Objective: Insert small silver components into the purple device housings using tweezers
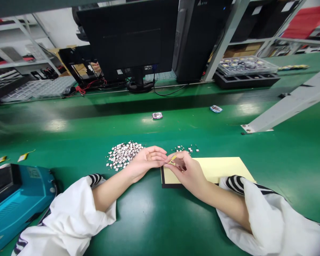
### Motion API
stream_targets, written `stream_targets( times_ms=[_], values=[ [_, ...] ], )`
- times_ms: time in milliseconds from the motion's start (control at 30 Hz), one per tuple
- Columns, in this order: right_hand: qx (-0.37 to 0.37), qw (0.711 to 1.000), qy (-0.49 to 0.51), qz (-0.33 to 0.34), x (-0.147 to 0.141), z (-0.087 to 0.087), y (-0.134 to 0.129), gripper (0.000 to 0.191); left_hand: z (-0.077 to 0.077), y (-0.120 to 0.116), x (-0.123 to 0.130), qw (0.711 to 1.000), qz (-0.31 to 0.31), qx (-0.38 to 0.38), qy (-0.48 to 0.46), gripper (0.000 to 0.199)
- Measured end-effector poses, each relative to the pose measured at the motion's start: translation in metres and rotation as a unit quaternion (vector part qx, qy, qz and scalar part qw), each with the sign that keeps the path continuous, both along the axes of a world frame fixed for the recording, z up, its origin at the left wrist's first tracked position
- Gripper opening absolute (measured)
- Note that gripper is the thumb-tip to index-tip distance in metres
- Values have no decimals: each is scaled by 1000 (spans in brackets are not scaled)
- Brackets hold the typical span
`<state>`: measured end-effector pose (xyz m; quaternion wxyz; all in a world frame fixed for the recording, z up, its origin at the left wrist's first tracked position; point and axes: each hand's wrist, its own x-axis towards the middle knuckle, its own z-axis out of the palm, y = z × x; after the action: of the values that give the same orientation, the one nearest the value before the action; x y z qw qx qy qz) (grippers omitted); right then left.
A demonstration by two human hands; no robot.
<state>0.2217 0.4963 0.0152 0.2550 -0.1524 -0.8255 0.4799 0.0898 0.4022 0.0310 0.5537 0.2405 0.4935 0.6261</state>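
Note:
My right hand (192, 174) pinches a small yellow strip (173, 158) between thumb and fingers, over the left end of a pale yellow sheet (221, 167) with a black border. My left hand (145, 163) meets it from the left. Its fingers are held together, with the tips against the right fingertips; whatever they grip is too small or hidden to make out. Just behind the left hand lies a heap of small silvery-white pieces with dark ends (124, 153). Several similar loose pieces (190, 149) lie behind the right hand.
A teal machine (34, 188) stands at the left, with yellow tabbed pieces (23, 156) behind it. Two small packaged items (157, 115) lie farther back. A monitor (130, 39) and clear trays (246, 65) line the rear. A white post (288, 103) rises at the right.

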Motion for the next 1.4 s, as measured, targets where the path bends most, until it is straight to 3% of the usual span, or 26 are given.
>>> stream_targets(
  times_ms=[200,367,600,767,900,1033,1233,1400],
  values=[
    [39,999,9,15,0,0,3,12,0,-1,-4,999,-19,-29,11,27],
    [68,992,-1,109,0,-1,6,10,0,-4,-11,994,-88,-57,38,28],
    [100,961,-102,237,-1,5,15,11,4,-3,-11,966,-208,-53,145,27],
    [102,950,-120,268,0,11,16,11,5,-3,-10,957,-230,-72,161,29],
    [82,966,-76,232,-2,6,14,10,3,-3,-11,970,-192,-63,134,32],
    [45,987,9,153,-4,2,12,12,-2,-2,-12,993,-96,-24,70,32],
    [-106,992,40,50,-4,13,11,19,-6,-5,-11,996,-3,90,18,26],
    [-226,973,11,45,-6,16,12,12,-7,-3,-10,988,55,139,40,22]
  ],
)
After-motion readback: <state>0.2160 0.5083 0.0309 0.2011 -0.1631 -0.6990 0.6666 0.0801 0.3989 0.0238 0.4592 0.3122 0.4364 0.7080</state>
